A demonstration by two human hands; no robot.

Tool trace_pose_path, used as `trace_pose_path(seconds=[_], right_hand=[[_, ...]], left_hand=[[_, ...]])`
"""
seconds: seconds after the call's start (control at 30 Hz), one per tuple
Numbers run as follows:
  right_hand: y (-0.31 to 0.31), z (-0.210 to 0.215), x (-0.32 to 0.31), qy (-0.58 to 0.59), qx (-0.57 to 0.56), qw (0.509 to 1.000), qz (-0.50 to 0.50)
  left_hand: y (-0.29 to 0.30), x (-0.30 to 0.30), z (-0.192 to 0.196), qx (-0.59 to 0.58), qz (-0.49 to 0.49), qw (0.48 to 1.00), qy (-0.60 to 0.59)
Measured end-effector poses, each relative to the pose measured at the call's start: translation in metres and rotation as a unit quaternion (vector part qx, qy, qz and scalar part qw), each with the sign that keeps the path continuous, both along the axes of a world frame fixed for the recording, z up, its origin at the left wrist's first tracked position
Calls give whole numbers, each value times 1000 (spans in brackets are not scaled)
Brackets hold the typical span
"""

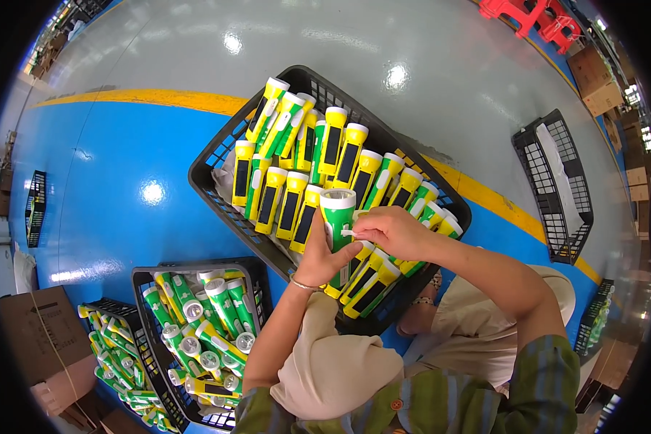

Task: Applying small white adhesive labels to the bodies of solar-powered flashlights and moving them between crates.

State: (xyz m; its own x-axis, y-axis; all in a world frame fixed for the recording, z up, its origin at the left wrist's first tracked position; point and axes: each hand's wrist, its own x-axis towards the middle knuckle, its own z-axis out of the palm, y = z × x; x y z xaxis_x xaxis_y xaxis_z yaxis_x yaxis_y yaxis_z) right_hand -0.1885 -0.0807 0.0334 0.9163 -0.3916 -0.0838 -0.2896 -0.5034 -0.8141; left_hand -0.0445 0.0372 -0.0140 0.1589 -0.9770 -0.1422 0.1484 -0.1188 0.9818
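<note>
My left hand [318, 259] is wrapped round a green flashlight [336, 210] with a white head and clear lens, held upright over the crate. Pinched in the fingers of my right hand [394, 233] is a small white piece [348, 233] at the flashlight's side; whether it is attached I cannot tell. Below both hands stands a tilted black plastic crate [213, 147], filled with green and yellow flashlights [270, 200], several showing dark panels. They stand mostly heads up in rows.
At lower left, another black crate [257, 269] holds jumbled flashlights, with a further full crate [128, 309] beside it. A black crate [580, 242] with a white sheet stands at right. Red stools [517, 12] and a cardboard box [597, 81] are at upper right. My legs are close to the main crate.
</note>
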Motion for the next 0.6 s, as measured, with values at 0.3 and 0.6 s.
trace_pose_path(seconds=[0.3, 0.6], right_hand=[[2, 2, 2, 48, -35, 998, -36], [2, 13, 12, 116, -106, 986, -56]], left_hand=[[1, -9, 3, -28, 64, 998, -12], [4, 2, 12, -23, 53, 993, 107]])
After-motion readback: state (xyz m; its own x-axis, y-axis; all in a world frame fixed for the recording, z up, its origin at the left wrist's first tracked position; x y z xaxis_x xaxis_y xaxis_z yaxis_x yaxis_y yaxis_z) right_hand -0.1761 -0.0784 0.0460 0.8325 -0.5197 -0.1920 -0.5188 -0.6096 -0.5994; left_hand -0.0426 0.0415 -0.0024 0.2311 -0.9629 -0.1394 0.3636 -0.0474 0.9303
